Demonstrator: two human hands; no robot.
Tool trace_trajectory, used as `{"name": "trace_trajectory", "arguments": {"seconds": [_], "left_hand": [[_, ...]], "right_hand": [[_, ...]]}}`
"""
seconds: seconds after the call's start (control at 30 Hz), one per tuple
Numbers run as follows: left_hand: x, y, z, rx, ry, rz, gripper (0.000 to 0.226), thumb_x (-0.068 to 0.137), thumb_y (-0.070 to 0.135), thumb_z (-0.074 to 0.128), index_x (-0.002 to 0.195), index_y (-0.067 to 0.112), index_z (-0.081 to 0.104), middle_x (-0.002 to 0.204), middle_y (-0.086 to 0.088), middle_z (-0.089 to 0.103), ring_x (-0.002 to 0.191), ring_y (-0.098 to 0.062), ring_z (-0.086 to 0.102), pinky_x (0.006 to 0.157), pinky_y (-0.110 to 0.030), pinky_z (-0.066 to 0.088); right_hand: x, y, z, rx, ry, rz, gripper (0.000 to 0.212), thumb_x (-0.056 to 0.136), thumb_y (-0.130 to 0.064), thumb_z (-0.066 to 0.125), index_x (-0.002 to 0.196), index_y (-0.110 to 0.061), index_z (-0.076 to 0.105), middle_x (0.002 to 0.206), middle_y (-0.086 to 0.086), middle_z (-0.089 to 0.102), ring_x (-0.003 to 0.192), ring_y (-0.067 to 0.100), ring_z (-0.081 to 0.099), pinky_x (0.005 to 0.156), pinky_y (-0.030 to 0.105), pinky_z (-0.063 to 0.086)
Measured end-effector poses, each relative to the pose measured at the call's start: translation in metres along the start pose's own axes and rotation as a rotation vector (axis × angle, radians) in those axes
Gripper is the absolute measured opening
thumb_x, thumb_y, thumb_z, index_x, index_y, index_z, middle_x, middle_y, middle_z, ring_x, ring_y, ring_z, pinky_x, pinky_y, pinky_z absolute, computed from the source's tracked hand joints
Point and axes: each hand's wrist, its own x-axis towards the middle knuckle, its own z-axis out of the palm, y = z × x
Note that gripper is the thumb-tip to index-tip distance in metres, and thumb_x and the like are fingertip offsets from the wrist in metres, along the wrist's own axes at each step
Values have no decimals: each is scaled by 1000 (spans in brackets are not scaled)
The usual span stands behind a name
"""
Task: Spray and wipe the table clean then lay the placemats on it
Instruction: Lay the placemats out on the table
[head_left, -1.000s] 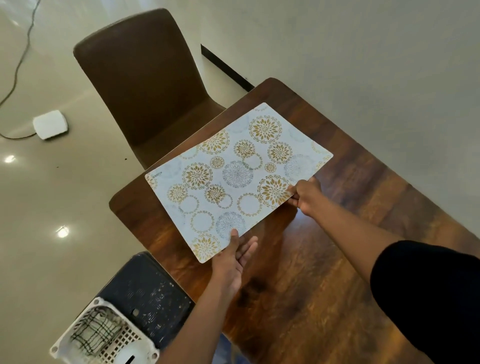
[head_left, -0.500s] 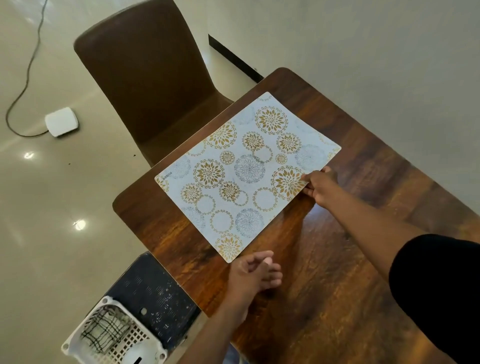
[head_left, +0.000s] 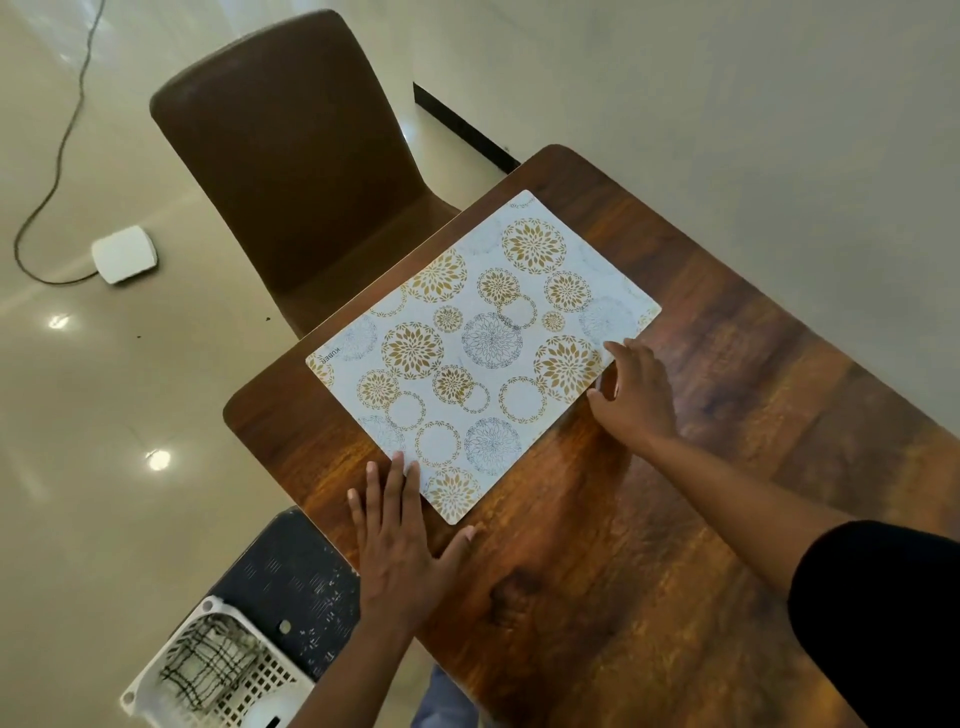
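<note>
A brown chair (head_left: 291, 171) stands at the far left, pushed up close to the wood top. Its back is tall and smooth. On the shiny floor (head_left: 78, 467) to the far left lies a small white box (head_left: 125, 254). A thin dark cord (head_left: 62, 140) runs from the box and curls away to the far edge. Bright spots of light show on the floor. Near the bottom left sits a white basket (head_left: 218, 675) with many little holes, and a checked cloth (head_left: 208, 660) lies inside it. Just beside the basket is a black stool (head_left: 291, 577) with white marks. A pale wall (head_left: 727, 104) fills the right side, with a dark strip (head_left: 462, 130) along its bottom.
</note>
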Motion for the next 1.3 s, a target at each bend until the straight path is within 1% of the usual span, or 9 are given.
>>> {"name": "trace_trajectory", "arguments": {"seconds": [0.07, 0.13, 0.27, 0.47, 0.6, 0.7, 0.93, 1.1, 1.3], "left_hand": [[0, -1, 3, -8, -8, -15, 107, 92, 76, 54, 171, 15, 15, 180, -2, 4, 166, -29, -7, 132, -61, 1], [1, -1, 5, -23, -10, -32, 104, 94, 75, 50, 171, 15, 13, 180, -1, 1, 166, -29, -9, 132, -61, 1], [1, -1, 8, -44, -4, -41, 99, 97, 73, 46, 171, 17, 12, 180, 1, 1, 166, -29, -11, 131, -62, -1], [2, -4, 12, -43, 14, -35, 98, 97, 70, 47, 171, 18, 12, 180, 1, 1, 166, -30, -10, 131, -63, 0], [0, -5, 11, -68, 25, -7, 97, 94, 62, 50, 171, 17, 13, 180, -1, 3, 166, -32, -9, 130, -67, 2], [0, -5, 10, -77, 17, -9, 96, 94, 60, 51, 171, 18, 12, 180, 0, 2, 166, -32, -10, 130, -67, 2], [1, -5, 12, -47, 4, -23, 92, 97, 63, 47, 171, 20, 14, 180, 1, 3, 165, -31, -12, 130, -66, 1], [2, -4, 12, -36, 13, -35, 90, 97, 65, 45, 171, 22, 17, 180, 0, 0, 166, -30, -12, 131, -63, -1], [3, -2, 13, -46, 32, -71, 96, 95, 67, 46, 171, 18, 14, 180, -1, 3, 166, -27, -9, 132, -59, 1]], "right_hand": [[-2, 4, 3, -68, -66, -35, 75, 93, -43, 68, 157, -26, 34, 166, 5, 27, 152, 32, 25, 118, 54, 31], [-3, 7, 6, -107, -81, -52, 75, 95, -50, 64, 158, -29, 32, 169, 3, 24, 155, 30, 20, 120, 53, 27], [-2, 10, 7, -128, -90, -47, 75, 95, -55, 60, 159, -31, 29, 171, -1, 21, 156, 28, 17, 119, 55, 27], [0, 8, 6, -120, -106, -28, 76, 95, -56, 60, 160, -34, 28, 172, -4, 16, 156, 28, 15, 118, 58, 27], [-1, 6, 7, -105, -115, -11, 75, 95, -54, 60, 160, -35, 27, 172, -6, 14, 157, 27, 12, 117, 60, 27], [-2, 5, 7, -91, -120, 0, 74, 95, -53, 61, 159, -35, 28, 173, -6, 13, 157, 26, 12, 116, 61, 28], [1, 4, 3, -108, -164, 14, 76, 96, -54, 60, 161, -38, 23, 173, -9, 7, 156, 30, 10, 114, 62, 30], [5, 1, 0, -155, -191, 11, 78, 96, -58, 58, 161, -39, 19, 173, -11, 3, 155, 31, 10, 113, 62, 29], [10, -1, -6, -198, -247, 3, 82, 96, -61, 57, 163, -41, 13, 173, -13, -4, 154, 34, 8, 112, 62, 29]]}}
